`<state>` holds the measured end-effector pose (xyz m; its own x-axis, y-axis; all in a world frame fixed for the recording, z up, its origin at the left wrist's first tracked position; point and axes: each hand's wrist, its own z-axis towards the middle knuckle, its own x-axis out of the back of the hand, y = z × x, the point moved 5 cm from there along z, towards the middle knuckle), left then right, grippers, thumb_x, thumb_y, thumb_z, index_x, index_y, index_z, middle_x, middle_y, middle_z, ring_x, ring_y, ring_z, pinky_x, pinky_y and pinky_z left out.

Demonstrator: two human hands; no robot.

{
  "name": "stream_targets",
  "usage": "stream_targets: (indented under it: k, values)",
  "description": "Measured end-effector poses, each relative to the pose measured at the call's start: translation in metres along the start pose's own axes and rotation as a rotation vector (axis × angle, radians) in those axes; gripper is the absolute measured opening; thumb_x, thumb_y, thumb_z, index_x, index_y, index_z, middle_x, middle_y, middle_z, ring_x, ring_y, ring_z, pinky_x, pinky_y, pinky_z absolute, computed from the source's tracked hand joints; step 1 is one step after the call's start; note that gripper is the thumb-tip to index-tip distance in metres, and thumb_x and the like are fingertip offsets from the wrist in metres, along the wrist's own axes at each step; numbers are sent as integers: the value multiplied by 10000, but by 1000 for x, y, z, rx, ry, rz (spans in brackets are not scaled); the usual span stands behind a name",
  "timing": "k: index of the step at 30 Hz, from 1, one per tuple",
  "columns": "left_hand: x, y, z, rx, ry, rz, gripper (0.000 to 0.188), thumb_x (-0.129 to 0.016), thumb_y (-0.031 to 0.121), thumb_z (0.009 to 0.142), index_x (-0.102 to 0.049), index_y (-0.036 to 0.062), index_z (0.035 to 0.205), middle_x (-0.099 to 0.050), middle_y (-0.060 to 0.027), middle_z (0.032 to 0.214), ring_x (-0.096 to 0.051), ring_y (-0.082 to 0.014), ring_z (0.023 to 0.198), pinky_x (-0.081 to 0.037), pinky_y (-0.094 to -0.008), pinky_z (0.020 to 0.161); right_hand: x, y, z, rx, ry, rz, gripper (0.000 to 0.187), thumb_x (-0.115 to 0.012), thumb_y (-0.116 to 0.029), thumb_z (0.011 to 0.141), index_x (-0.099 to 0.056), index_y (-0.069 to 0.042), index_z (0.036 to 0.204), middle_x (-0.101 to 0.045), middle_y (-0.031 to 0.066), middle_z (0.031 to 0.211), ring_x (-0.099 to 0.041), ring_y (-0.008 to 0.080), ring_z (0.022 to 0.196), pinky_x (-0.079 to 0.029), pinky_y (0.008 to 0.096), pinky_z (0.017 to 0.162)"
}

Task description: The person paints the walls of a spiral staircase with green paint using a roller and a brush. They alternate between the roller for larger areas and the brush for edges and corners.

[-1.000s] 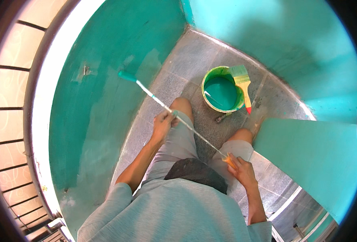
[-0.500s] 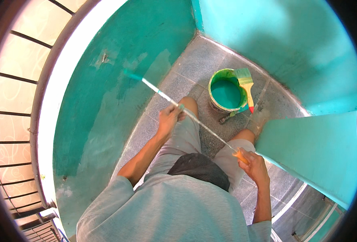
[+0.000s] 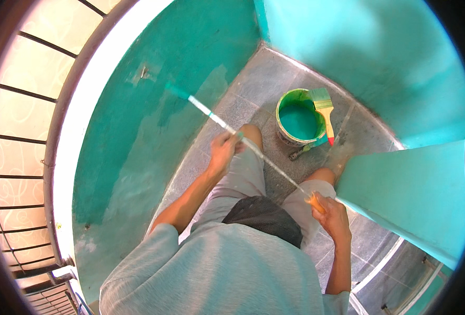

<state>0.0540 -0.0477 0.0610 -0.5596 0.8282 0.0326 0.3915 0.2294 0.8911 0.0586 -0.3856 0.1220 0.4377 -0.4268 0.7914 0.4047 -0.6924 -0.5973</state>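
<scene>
A long, thin white pole (image 3: pixel 211 116) with an orange grip slants across my lap. Its teal, paint-wet head (image 3: pixel 177 91) is against or close to the darker painted wall (image 3: pixel 133 115); blur hides whether it is a brush or a roller. My left hand (image 3: pixel 225 152) is closed round the pole near its middle, above my knee. At the near end, the orange grip sits in my closed right hand (image 3: pixel 332 216). Beyond my knees stands a paint bucket (image 3: pixel 283 134) holding teal paint (image 3: pixel 297 122). A flat paintbrush (image 3: pixel 323 111) with a yellow, red-tipped handle rests across its rim.
A small paint-stained tool (image 3: pixel 298 154) lies at the foot of the bucket on the grey tiled floor (image 3: pixel 274 73). Light turquoise walls (image 3: pixel 369 52) rise ahead, and a turquoise panel (image 3: pixel 400 194) stands close on my right. A railing (image 3: pixel 22 139) runs along the left.
The pole's head has shifted slightly down and right along the wall, my left hand moving with it. The view has turned a little; both hands keep their grip.
</scene>
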Motion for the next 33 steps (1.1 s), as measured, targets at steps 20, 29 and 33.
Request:
stream_targets:
  k: [20,29,33]
  values:
    - [-9,42,-9,-161,31,-100,167,-572,130,850,-585,-34,818,-577,-89,784,-583,-177,703,-513,-314,668,16,-14,-5,-21,45,45,417,-677,-126,708,-591,-90,1115,-610,168,782,-604,328,679,-477,385,624]
    - [29,19,-58,-163,107,-16,219,-594,164,848,-619,-52,817,-616,-104,735,-608,-155,662,-523,-282,632,21,-27,-12,-28,-98,104,408,-676,-95,687,-604,-28,1083,-628,182,825,-614,319,701,-484,364,667]
    - [-13,46,2,-265,65,-40,212,-597,157,837,-626,-53,832,-616,-94,742,-595,-147,669,-508,-285,621,29,-31,-2,-2,80,130,417,-671,-124,714,-589,-68,1119,-612,164,776,-598,322,692,-467,390,638]
